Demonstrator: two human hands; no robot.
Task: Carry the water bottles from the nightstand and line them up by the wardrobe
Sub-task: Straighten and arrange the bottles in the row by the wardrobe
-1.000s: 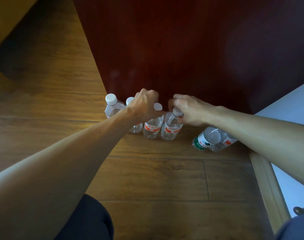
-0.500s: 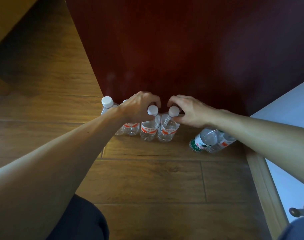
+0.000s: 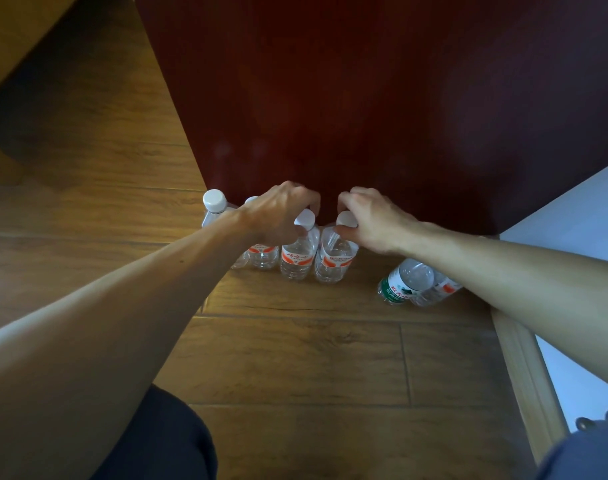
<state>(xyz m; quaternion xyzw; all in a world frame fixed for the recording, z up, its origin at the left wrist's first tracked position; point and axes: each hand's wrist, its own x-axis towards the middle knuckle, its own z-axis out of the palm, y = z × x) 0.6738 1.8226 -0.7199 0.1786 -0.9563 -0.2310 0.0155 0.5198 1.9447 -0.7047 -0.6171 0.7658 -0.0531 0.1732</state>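
**Onlooker 1:** Wooden plank floor (image 3: 295, 358), with the dark red wardrobe panel (image 3: 364, 98) rising behind it. What are the hands doing?

**Onlooker 2:** The left hand (image 3: 278, 216) is curled over the neck of the third bottle (image 3: 297, 258) in the row, fingertips pinching just under its white cap. The right hand (image 3: 375, 220) grips the fourth bottle (image 3: 333, 259) the same way, thumb and fingers at the cap. Both bottles stand on the floor, touching each other, close against the wardrobe.

**Onlooker 1:** And further out?

**Onlooker 2:** To the left, under the left wrist, a second bottle (image 3: 262, 256), then the end bottle (image 3: 214, 206) at the wardrobe's corner. To the right, well apart from the row, a green-labelled bottle (image 3: 397, 284) and an orange-labelled one (image 3: 437, 289) lie partly hidden under the right forearm; whether they lean or lie flat I cannot tell.

**Onlooker 1:** What could go wrong?

**Onlooker 2:** In my judgement, toppling. The bottles are tall, light and held only at the top, so a sideways nudge on release could tip one into its neighbour and take the row down. The left forearm, drawn back carelessly, might clip the two bottles beneath it. The right forearm could likewise roll the stray pair away.
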